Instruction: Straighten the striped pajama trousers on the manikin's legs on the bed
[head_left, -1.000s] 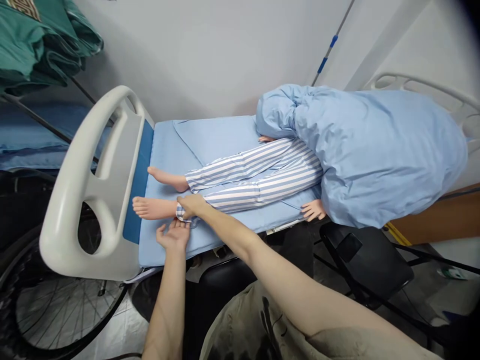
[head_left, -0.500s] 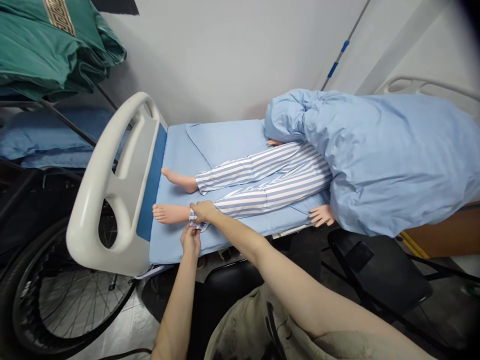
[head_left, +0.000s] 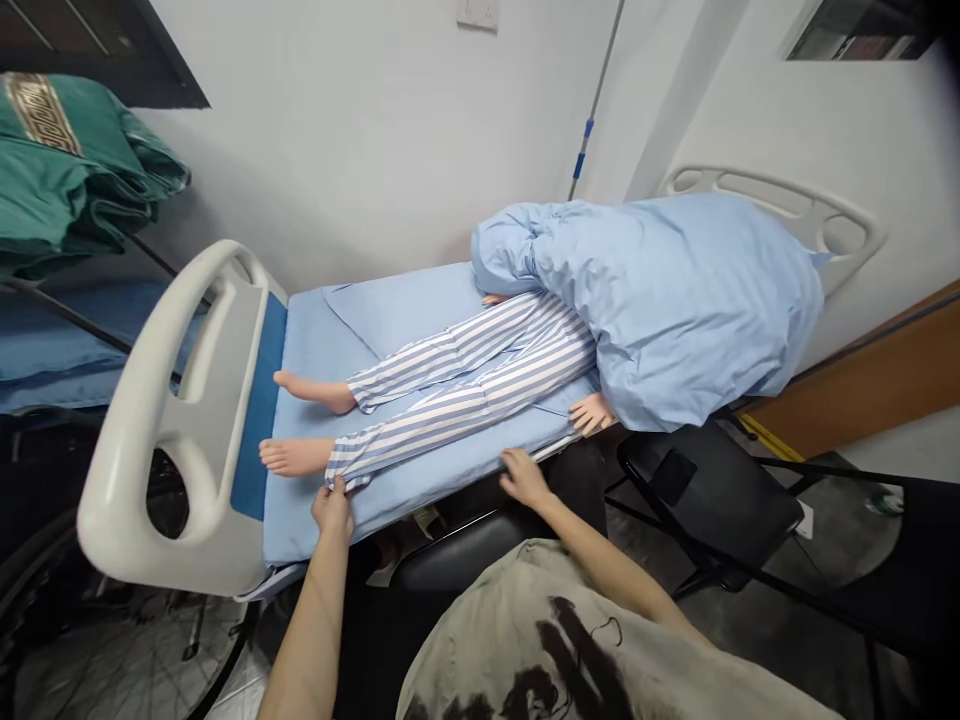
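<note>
A manikin in blue-and-white striped trousers (head_left: 480,395) lies on the bed, its bare feet (head_left: 296,457) toward the footboard. At the nearer ankle, my left hand (head_left: 333,510) is closed, thumb and fingers pinching the lower edge of the trouser cuff. My right hand (head_left: 526,480) is over the near edge of the mattress, fingers apart and holding nothing. A bunched light-blue quilt (head_left: 675,300) covers the manikin's upper body and head. One manikin hand (head_left: 592,412) sticks out from under it on the near side.
The white footboard (head_left: 112,470) rises at the left, with a wheelchair wheel below it. Black folding chairs (head_left: 705,500) stand at the near right. Green folded fabric (head_left: 90,170) sits at upper left. A pole (head_left: 596,110) leans on the wall.
My right hand has let go of the nearer ankle and moved right to the mattress edge. My left hand stays at the cuff. The view has shifted, showing more of the headboard.
</note>
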